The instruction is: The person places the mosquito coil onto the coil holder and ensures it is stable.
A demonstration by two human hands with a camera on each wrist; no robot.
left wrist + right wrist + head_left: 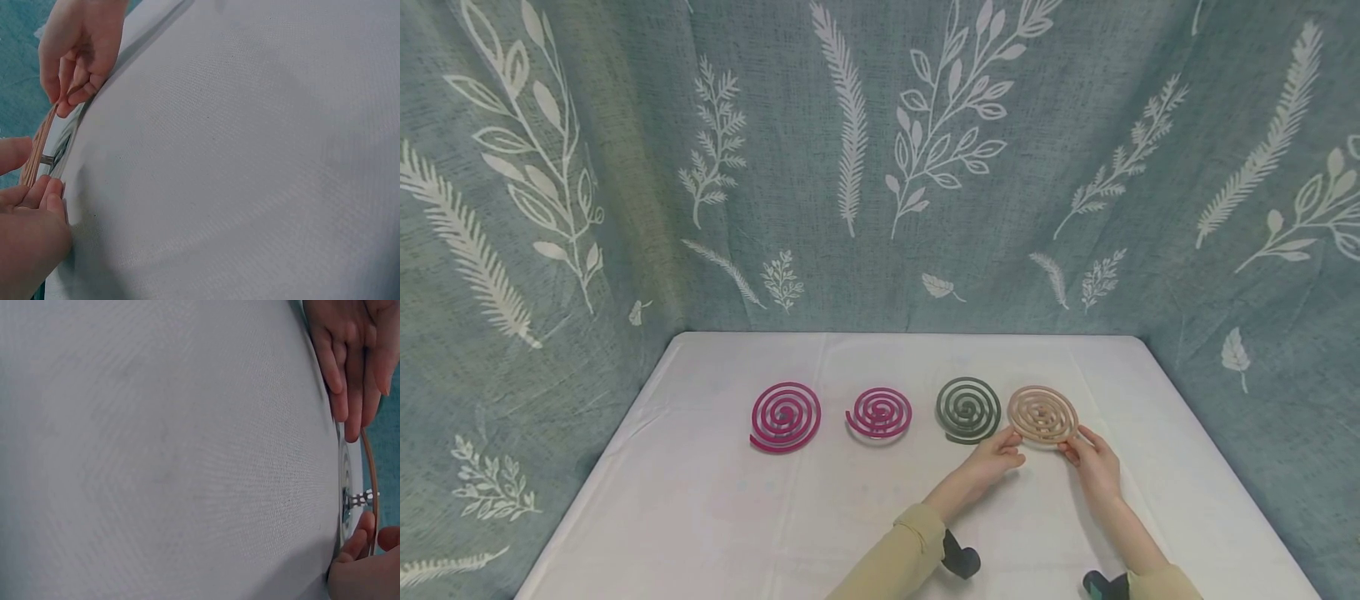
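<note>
A tan mosquito coil (1042,414) lies level, raised a little above the white table on a small metal stand (362,499). My left hand (988,462) holds its near left edge, thumb above and fingers beneath. At its near right edge, my right hand (1097,467) pinches the rim between thumb and fingers. From the side, in the left wrist view, the coil (39,150) is a thin layered edge between the two hands. Just left of it is a dark green mosquito coil (967,409), which neither hand grips.
Two magenta mosquito coils stand farther left, one at the far left (785,417) and one nearer the middle (880,413). A white cloth covers the table (700,517). Behind and beside it hangs a blue-green leaf-patterned curtain (880,275).
</note>
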